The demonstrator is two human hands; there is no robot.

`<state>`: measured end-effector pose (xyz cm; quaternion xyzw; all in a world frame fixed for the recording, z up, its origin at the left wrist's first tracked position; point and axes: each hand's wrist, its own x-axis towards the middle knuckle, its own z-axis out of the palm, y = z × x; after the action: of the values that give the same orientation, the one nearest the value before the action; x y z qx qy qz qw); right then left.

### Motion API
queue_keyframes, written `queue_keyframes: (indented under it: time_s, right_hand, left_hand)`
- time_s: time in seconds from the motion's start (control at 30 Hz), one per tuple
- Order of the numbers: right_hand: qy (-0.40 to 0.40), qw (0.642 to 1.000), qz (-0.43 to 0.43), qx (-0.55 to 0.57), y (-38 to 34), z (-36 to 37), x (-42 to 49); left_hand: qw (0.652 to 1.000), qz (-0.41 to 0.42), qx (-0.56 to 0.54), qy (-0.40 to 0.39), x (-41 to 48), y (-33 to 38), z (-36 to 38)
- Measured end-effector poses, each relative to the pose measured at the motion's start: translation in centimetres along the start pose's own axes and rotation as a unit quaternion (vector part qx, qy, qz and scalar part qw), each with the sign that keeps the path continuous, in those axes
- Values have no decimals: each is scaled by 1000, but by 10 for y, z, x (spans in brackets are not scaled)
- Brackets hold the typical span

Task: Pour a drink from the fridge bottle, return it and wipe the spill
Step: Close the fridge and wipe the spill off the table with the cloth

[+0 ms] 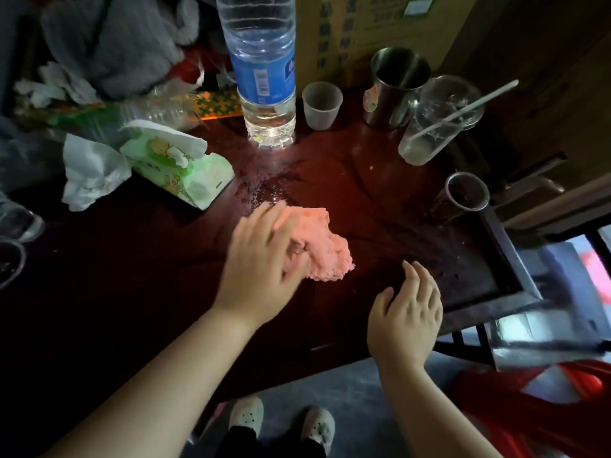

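Pressing flat on the crumpled pink cloth [317, 246], the left hand [261, 259] wipes, its grip loose-fingered; next sweep toward the glistening droplets [264, 190] on the dark red worktop [380, 200], while the right hand [406, 319] hovers open, empty.

We are in a lived-in room of a home, not a workplace. The dark red wooden bench [139, 276] is crowded with everyday things: a large water bottle [264, 71], a pack of tissues [180, 166], a steel mug [395, 87], a used plastic cup with a straw [436, 120]. Grey clothes [109, 41] lie in a heap behind, beside a cardboard box [370, 24]. Below we see house slippers [248, 416] on the floor.
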<state>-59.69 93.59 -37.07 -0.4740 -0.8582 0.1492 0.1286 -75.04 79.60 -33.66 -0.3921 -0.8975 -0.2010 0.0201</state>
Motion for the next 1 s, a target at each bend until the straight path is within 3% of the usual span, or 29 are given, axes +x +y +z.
queue_keyframes:
  time_s: [0.1, 0.2, 0.33, 0.43, 0.57, 0.77, 0.9, 1.0]
  right_hand:
    - [8, 1000, 10, 11, 0, 0, 0]
    - [10, 1000, 12, 14, 1, 0, -1]
    - [16, 1000, 7, 22, 1, 0, -1]
    - [13, 999, 0, 29, 1, -1, -1]
    - [14, 999, -3, 32, 1, 0, -1]
    - [17, 999, -6, 37, 2, 0, -1]
    - [21, 999, -9, 41, 1, -1, -2]
    - [23, 999, -7, 43, 0, -1, -1]
  left_hand:
    - [991, -88, 42, -90, 40, 36, 34]
    - [978, -160, 75, -108, 44, 41, 57]
    - [984, -115, 96, -98, 7, 23, 46]
    - [978, -141, 133, -73, -34, 16, 29]
    - [988, -91, 73, -105, -51, 15, 17]
    - [982, -136, 97, -82, -1, 11, 10]
    - [983, -170, 56, -38, -43, 1, -11]
    - [971, -216, 98, -28, -89, 4, -11]
